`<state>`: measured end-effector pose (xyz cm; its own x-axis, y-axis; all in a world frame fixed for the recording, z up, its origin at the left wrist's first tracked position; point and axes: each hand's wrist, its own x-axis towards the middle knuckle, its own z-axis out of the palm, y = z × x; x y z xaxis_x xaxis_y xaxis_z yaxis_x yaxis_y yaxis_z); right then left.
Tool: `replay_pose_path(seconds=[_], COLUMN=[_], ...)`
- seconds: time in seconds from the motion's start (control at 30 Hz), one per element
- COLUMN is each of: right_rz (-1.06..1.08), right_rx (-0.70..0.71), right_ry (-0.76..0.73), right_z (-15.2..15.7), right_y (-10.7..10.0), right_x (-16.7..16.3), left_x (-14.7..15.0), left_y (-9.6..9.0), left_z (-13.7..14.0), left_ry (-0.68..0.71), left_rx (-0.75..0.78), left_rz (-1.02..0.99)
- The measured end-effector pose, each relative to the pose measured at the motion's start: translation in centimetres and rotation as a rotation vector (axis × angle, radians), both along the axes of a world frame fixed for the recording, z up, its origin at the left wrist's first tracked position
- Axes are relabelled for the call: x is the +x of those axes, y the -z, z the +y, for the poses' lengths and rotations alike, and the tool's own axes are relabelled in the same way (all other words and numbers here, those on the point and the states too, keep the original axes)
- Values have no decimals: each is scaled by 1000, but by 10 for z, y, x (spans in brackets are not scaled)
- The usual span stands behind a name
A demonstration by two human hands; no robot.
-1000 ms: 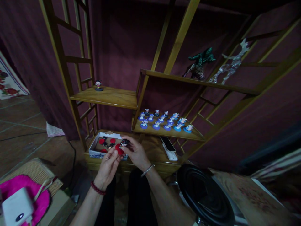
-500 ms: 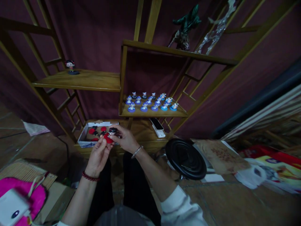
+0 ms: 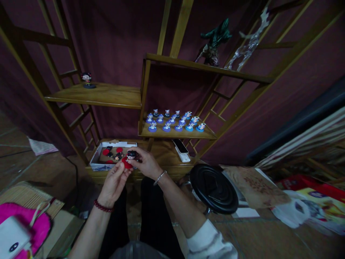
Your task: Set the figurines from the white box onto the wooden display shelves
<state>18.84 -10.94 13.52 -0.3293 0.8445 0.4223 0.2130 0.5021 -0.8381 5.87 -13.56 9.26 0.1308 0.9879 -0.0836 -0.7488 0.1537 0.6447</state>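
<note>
Between both hands is a small black-haired figurine (image 3: pixel 131 155) with a round red base (image 3: pixel 126 163). My left hand (image 3: pixel 115 180) pinches the base from below. My right hand (image 3: pixel 147 162) grips the figurine's head and upper body from the right side; part of the figurine is hidden behind its fingers. Just beyond my hands, a shallow open box (image 3: pixel 95 166) holds more black-haired figurines and several red discs. On the middle shelf (image 3: pixel 172 135) stand several small figurines (image 3: pixel 167 126) with purple, blue and dark bases, in rows.
One figurine (image 3: pixel 87 80) stands on the left shelf (image 3: pixel 107 94). A phone (image 3: pixel 180 146) lies on a white case on the lower ledge. Dark green (image 3: pixel 214 43) and clear (image 3: pixel 249 45) statues top the upper shelf. A black round stool (image 3: pixel 214 189) stands right; a pink cushion (image 3: pixel 40 223) lies left.
The view has shifted slightly, so the shelves appear lower and a little to the right. Both hands keep their hold on the figurine and its red base, with little change in pose.
</note>
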Motion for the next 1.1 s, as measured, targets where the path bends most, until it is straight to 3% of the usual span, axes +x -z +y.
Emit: replay_pose_path(seconds=[0.47,0.7,1.1], right_rz=[108,112,160], right_rx=[-155,-162,-237], right_ry=[7,34,-61], right_z=[2,0,-3], right_y=[8,6,0], right_x=[-6,-7,-8], left_x=[-1,1,-1], left_y=[-1,-6,-5], left_z=[-1,-5,-6], left_ry=[-36,-73,-53], left_rx=[56,57,77], left_rz=[30,44,8])
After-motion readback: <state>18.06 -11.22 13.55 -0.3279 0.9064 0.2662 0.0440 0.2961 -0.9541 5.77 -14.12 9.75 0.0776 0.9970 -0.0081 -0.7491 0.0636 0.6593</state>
